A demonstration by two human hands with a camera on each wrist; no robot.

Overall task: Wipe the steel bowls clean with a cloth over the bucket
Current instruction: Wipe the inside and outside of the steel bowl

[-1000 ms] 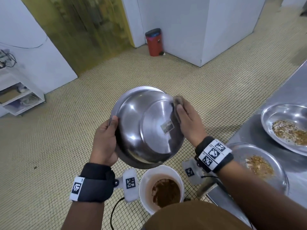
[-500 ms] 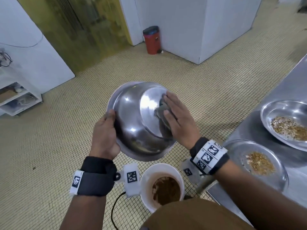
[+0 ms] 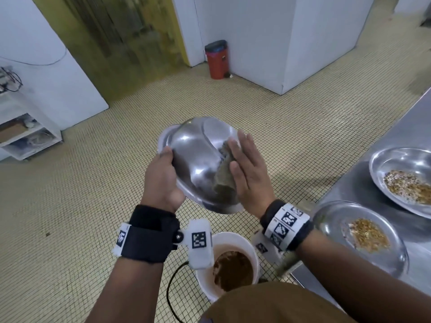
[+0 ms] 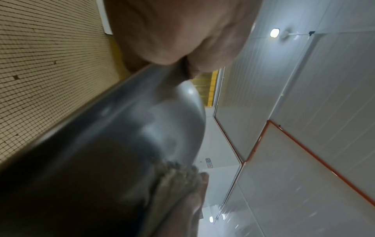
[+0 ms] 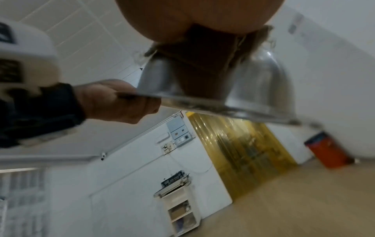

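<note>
Yellow-tiled floor, white bucket (image 3: pixel 233 241) below. Left hand (image 3: pixel 161 183) grips the upturned steel bowl (image 3: pixel 198 155) by its rim above the bucket; right hand (image 3: pixel 249 173), fingers flat, presses the cloth (image 3: pixel 224 178) on its outside. Mid-wipe, I'd say; next, two crumb-filled bowls (image 3: pixel 359 231) on the surface.

I have the steel bowl (image 3: pixel 198 159) held bottom-up between my hands, above the bucket (image 3: pixel 233 238) on the floor (image 3: pixel 70 206) just in front of me. My left hand (image 3: pixel 161 180) takes its rim on the left; my right hand (image 3: pixel 249 173) lies flat on its right side with the cloth (image 3: pixel 224 180) between palm and bowl. To my right, two dishes (image 3: pixel 361 234) sit on the tabletop (image 3: pixel 401 134), one behind the other. Far ahead a bin (image 3: pixel 217 59) stands against the wall; a shelf unit (image 3: pixel 25 134) is far left.
</note>
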